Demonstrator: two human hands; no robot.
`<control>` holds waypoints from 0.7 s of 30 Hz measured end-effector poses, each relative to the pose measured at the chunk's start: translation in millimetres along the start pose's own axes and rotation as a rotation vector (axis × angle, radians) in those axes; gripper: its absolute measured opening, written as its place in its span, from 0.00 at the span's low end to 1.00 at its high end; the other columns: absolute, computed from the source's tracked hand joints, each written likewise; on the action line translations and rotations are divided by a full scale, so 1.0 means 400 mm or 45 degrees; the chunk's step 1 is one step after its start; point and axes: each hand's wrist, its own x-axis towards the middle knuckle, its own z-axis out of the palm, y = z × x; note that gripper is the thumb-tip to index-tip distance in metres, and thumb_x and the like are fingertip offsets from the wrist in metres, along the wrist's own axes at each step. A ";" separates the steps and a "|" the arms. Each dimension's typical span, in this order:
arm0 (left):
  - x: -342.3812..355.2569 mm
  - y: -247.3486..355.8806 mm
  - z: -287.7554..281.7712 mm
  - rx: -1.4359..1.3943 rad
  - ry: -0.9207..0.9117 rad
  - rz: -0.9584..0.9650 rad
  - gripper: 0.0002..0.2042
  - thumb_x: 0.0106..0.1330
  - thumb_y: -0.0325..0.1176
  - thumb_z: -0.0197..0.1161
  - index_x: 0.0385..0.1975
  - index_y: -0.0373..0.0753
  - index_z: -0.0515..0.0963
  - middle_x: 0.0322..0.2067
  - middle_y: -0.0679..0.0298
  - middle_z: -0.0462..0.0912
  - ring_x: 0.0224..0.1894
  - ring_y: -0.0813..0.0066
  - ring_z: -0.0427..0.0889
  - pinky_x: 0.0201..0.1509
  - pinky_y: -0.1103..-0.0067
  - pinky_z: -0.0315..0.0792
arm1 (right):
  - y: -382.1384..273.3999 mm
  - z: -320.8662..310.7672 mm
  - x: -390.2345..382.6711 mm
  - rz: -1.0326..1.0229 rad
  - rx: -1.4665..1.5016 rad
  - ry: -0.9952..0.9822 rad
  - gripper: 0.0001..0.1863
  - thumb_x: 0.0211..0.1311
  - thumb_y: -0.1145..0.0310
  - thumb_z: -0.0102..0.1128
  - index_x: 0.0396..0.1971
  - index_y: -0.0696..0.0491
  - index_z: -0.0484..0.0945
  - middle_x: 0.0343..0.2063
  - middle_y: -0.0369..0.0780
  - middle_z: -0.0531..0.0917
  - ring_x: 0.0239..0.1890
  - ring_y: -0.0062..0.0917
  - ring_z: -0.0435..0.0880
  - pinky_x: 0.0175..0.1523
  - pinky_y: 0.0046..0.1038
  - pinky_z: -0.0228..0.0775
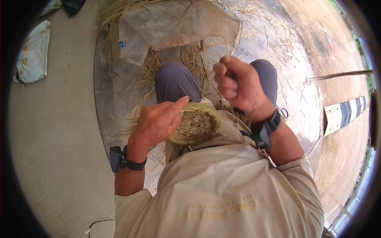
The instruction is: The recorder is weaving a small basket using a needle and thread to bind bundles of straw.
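A small round coiled straw basket [197, 126] rests in my lap, its hollow facing up and a paler bundle of straw running along its rim. My left hand [158, 119] grips the left side of that rim, forefinger stretched along the top edge and the other fingers curled. Loose straw ends stick out beyond this hand on its left. My right hand [238, 85] is raised above the right knee, apart from the basket, with thumb and fingers pinched together. It is slightly blurred, and what the pinch holds, if anything, is hard to make out.
Past my knees, a translucent plastic sheet [178, 27] partly covers a heap of straw [152, 69]. Straw bits litter the silvery ground sheet [291, 83]. A white bag [33, 51] lies on the concrete at left. To the right are a striped block [345, 115] and a thin pole [343, 74].
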 end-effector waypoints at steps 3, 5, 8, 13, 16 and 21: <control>0.001 -0.003 -0.001 -0.010 -0.038 -0.001 0.21 0.60 0.23 0.69 0.56 0.35 0.83 0.32 0.52 0.87 0.30 0.58 0.87 0.34 0.68 0.82 | -0.026 -0.020 0.041 -0.058 -0.025 0.185 0.06 0.79 0.67 0.49 0.36 0.47 0.67 0.30 0.33 0.74 0.19 0.13 0.57 0.19 0.19 0.47; -0.001 -0.007 0.000 0.011 -0.082 -0.044 0.19 0.62 0.26 0.69 0.55 0.35 0.83 0.33 0.52 0.87 0.31 0.55 0.87 0.34 0.67 0.81 | -0.033 -0.038 0.040 -0.036 -0.078 0.098 0.06 0.79 0.67 0.50 0.37 0.47 0.67 0.30 0.33 0.74 0.19 0.13 0.58 0.19 0.19 0.47; 0.005 -0.015 0.001 0.009 -0.067 -0.109 0.17 0.66 0.29 0.67 0.54 0.34 0.82 0.34 0.50 0.87 0.33 0.51 0.87 0.35 0.66 0.81 | -0.037 -0.052 0.007 -0.055 -0.081 0.071 0.07 0.79 0.65 0.52 0.36 0.48 0.70 0.29 0.34 0.74 0.19 0.14 0.59 0.19 0.20 0.48; 0.025 -0.025 0.015 0.064 -0.127 -0.229 0.15 0.68 0.30 0.63 0.52 0.34 0.83 0.39 0.47 0.88 0.38 0.47 0.88 0.41 0.62 0.82 | -0.092 -0.047 -0.045 -0.090 -0.166 0.085 0.13 0.79 0.59 0.54 0.35 0.52 0.76 0.31 0.34 0.76 0.18 0.15 0.60 0.20 0.20 0.49; 0.028 -0.041 0.032 0.001 -0.097 -0.263 0.14 0.68 0.31 0.61 0.50 0.35 0.83 0.40 0.46 0.88 0.40 0.45 0.88 0.42 0.60 0.81 | -0.166 -0.060 -0.084 -0.244 -0.131 0.148 0.09 0.79 0.61 0.54 0.39 0.50 0.74 0.27 0.34 0.77 0.18 0.14 0.58 0.19 0.20 0.48; 0.006 -0.106 0.062 -0.084 -0.176 -0.418 0.14 0.66 0.31 0.62 0.50 0.35 0.83 0.37 0.48 0.88 0.37 0.45 0.87 0.41 0.59 0.80 | -0.310 -0.180 -0.183 -0.522 -0.537 0.421 0.12 0.80 0.58 0.52 0.46 0.52 0.75 0.25 0.34 0.77 0.16 0.14 0.60 0.19 0.20 0.50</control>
